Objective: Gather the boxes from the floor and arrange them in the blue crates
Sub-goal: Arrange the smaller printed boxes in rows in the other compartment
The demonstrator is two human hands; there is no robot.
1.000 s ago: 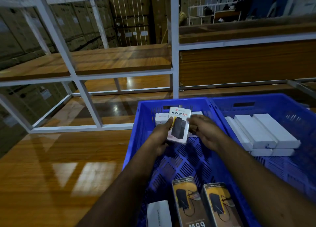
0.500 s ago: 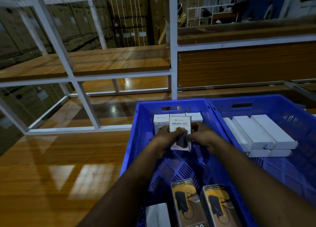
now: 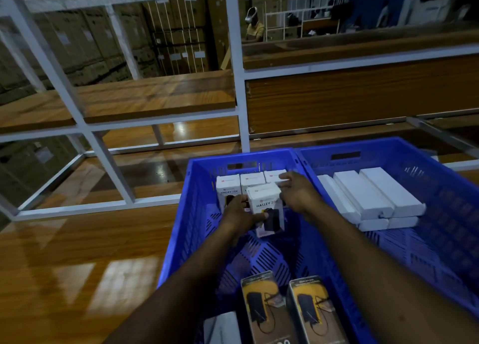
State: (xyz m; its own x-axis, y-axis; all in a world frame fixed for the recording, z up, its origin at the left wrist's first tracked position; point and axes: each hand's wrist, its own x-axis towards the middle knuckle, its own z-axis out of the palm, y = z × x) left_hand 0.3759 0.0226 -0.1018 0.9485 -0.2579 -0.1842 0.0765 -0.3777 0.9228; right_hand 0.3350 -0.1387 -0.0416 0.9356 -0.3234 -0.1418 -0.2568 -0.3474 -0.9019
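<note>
In the left blue crate [image 3: 197, 196], three white "Halley 20K" boxes [image 3: 228, 185] stand in a row against the far wall. A fourth white Halley box [image 3: 267, 203] stands upright just in front of them. My left hand [image 3: 241, 216] grips it from the left, thumb across its front. My right hand [image 3: 298, 193] reaches past it, straight fingers touching the rightmost box of the row [image 3: 274, 175]. Two yellow-and-black boxes [image 3: 261, 310] and a white box [image 3: 220, 328] lie at the crate's near end.
The right blue crate [image 3: 445, 183] holds stacked long white boxes [image 3: 375, 193]. A white metal shelf frame [image 3: 238, 84] with wooden boards stands behind the crates. Glossy wooden floor [image 3: 77, 266] lies to the left. A person [image 3: 255, 27] stands far behind.
The Halley box went from tilted in both hands down to upright in front of the row. My right hand let go of it and moved to the rightmost box behind.
</note>
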